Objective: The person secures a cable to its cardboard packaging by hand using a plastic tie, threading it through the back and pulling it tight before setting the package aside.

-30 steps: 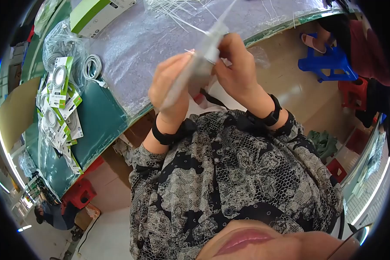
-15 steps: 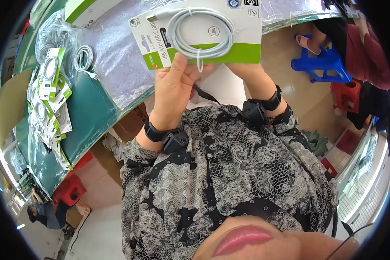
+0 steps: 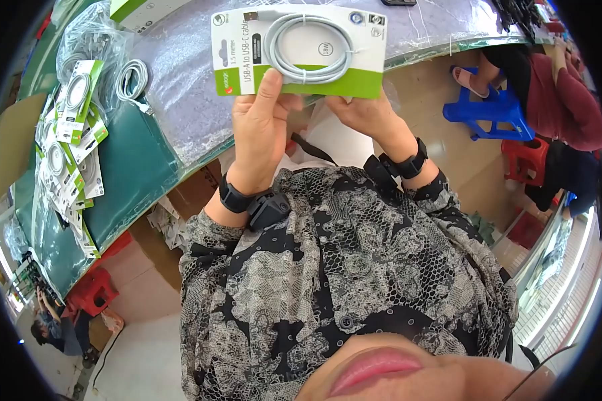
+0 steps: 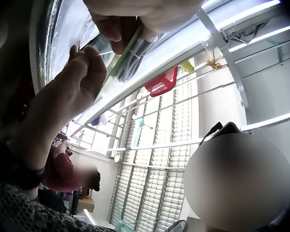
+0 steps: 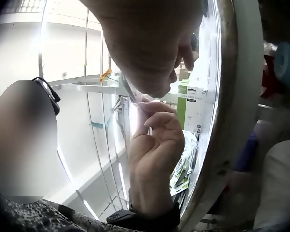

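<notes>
My left hand (image 3: 261, 130) grips a white and green retail card (image 3: 231, 57) by its lower left edge, thumb on the front, other fingers behind. A coiled pale grey USB-A to USB-C cable (image 3: 269, 50) lies against the card's printed front. White cable ties bind the coil, and the lower cable tie (image 3: 305, 75) sits close round it near my thumb. Behind the card's lower right edge is my right hand (image 3: 364, 113), its fingertips hidden in the head view. In the left wrist view, the right hand (image 4: 82, 75) has curled fingers pinching a thin tie end beside the card's back.
Several carded cables (image 3: 67, 157) lie heaped on the green table edge (image 3: 137, 144) at left. Next to them are a loose grey cable coil (image 3: 132, 80) and a clear plastic bag (image 3: 97, 33). A green and white box (image 3: 140, 13) stands behind. A blue stool (image 3: 488, 110) is at right.
The card turned from edge-on to face-up, then moved slightly lower in view and farther from the camera. The lower tie's loose loop has drawn in against the coil.
</notes>
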